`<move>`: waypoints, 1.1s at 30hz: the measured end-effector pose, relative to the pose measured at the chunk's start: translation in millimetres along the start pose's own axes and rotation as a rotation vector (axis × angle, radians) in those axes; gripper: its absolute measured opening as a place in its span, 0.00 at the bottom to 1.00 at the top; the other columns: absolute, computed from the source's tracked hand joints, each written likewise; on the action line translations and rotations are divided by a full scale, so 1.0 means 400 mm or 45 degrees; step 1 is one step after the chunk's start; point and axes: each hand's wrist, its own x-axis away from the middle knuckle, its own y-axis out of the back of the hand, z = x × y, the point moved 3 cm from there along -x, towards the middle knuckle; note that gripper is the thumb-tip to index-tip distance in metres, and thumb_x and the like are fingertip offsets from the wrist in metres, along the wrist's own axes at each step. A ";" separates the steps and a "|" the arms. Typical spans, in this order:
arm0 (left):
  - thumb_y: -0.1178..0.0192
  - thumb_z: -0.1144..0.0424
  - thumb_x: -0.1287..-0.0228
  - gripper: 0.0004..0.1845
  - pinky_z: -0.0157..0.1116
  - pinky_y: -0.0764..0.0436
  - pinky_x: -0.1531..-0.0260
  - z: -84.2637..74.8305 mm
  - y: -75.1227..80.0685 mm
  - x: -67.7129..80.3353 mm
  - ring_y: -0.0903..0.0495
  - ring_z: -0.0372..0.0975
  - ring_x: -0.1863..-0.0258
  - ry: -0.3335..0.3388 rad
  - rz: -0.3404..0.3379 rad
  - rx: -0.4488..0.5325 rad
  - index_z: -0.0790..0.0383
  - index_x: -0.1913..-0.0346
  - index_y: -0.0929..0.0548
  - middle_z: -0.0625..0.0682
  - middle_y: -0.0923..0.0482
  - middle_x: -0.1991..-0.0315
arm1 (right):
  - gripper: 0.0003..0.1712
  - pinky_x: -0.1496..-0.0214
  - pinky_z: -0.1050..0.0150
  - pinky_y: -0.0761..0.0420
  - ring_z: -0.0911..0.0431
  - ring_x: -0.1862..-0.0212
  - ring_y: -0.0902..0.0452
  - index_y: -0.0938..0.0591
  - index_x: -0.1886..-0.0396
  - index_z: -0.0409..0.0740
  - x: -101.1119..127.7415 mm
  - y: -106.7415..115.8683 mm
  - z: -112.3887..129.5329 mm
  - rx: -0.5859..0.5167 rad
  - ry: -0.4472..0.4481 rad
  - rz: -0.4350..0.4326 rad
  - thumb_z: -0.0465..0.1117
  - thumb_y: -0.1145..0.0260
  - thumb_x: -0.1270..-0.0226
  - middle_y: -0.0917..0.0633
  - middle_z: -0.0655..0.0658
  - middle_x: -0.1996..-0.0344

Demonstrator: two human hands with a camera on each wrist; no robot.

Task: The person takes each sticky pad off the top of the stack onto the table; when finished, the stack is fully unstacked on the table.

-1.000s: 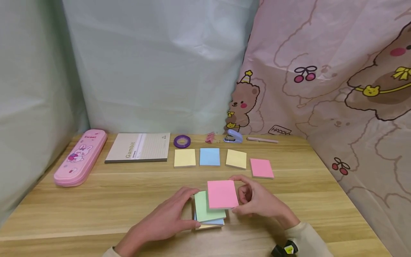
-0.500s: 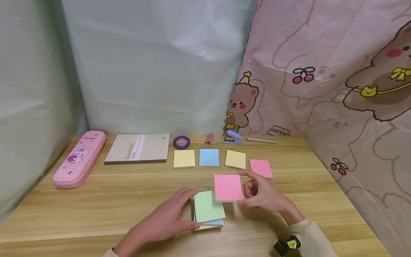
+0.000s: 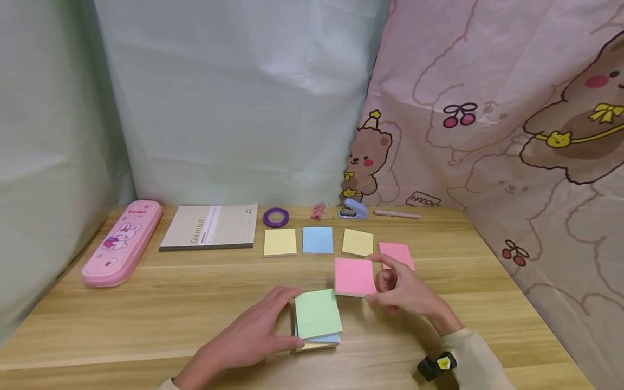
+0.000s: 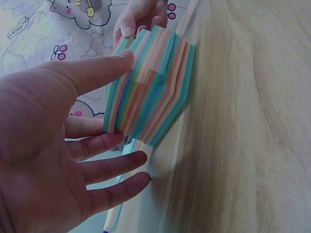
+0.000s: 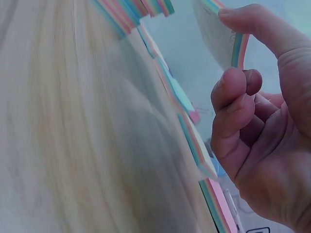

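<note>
A stack of sticky-note pads (image 3: 317, 320) with a green pad on top lies on the wooden table (image 3: 146, 303). My left hand (image 3: 253, 338) rests against the stack's left side with thumb and fingers touching it; the left wrist view shows the striped stack edge (image 4: 150, 97) at my thumb. My right hand (image 3: 404, 290) pinches a pink pad (image 3: 355, 276) lifted above the table, right of the stack; its edge (image 5: 228, 39) sits between thumb and fingers in the right wrist view.
Along the back lie a yellow pad (image 3: 280, 242), blue pad (image 3: 317, 240), another yellow pad (image 3: 357, 242) and a pink pad (image 3: 397, 253). Behind them: pink pencil case (image 3: 122, 242), notebook (image 3: 210, 226), purple tape roll (image 3: 275, 217), small stapler (image 3: 353, 208), pen (image 3: 397, 214).
My right hand has carried the pink pad off the stack, up and to the right toward the back row. The green pad is now uncovered; my left hand stays put.
</note>
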 end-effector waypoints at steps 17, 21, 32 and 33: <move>0.26 0.37 0.40 0.46 0.56 0.24 0.30 -0.001 0.000 0.002 0.26 0.40 0.31 0.018 0.007 0.004 0.50 0.23 0.30 0.42 0.29 0.29 | 0.47 0.78 0.71 0.36 0.63 0.78 0.34 0.33 0.26 0.34 -0.022 0.045 -0.052 0.238 -0.162 -0.078 0.38 0.20 0.42 0.27 0.51 0.79; 0.27 0.36 0.40 0.46 0.56 0.24 0.30 0.000 0.001 0.001 0.26 0.39 0.31 0.024 0.015 -0.008 0.51 0.23 0.31 0.43 0.29 0.28 | 0.46 0.75 0.70 0.34 0.62 0.75 0.32 0.31 0.28 0.38 -0.033 0.041 -0.059 0.312 -0.194 -0.071 0.41 0.18 0.44 0.23 0.51 0.78; 0.27 0.37 0.39 0.47 0.57 0.25 0.30 0.002 -0.001 -0.001 0.26 0.41 0.31 0.036 0.038 0.017 0.52 0.22 0.32 0.44 0.29 0.28 | 0.47 0.74 0.70 0.35 0.61 0.76 0.32 0.30 0.28 0.40 -0.051 0.041 -0.068 0.428 -0.235 -0.030 0.46 0.17 0.45 0.24 0.52 0.79; 0.27 0.37 0.39 0.47 0.57 0.25 0.30 0.002 -0.001 -0.001 0.26 0.41 0.31 0.039 0.041 0.020 0.51 0.22 0.32 0.44 0.29 0.29 | 0.48 0.74 0.70 0.35 0.61 0.76 0.32 0.30 0.28 0.40 -0.051 0.042 -0.067 0.435 -0.246 -0.030 0.46 0.17 0.45 0.24 0.52 0.79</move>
